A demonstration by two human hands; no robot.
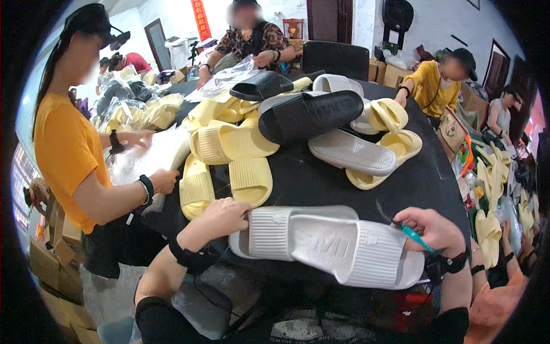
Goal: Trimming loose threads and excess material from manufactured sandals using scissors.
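Note:
A pair of pale grey ribbed-strap slide slippers lies overlapped, heel ends together, at the table's near edge. My left hand is closed on the left slipper, its fingers at the strap's open end. My right hand is closed round a slim teal-handled tool; a thin dark tip seems to point away to the left. A finger of that hand reaches to the strap of the right slipper. What kind of tool it is I cannot make out.
Yellow slides, a black slide and another grey slide are heaped on the black table. At left, a person in orange handles clear plastic bags. Others work at the far side and right, beside more yellow slides.

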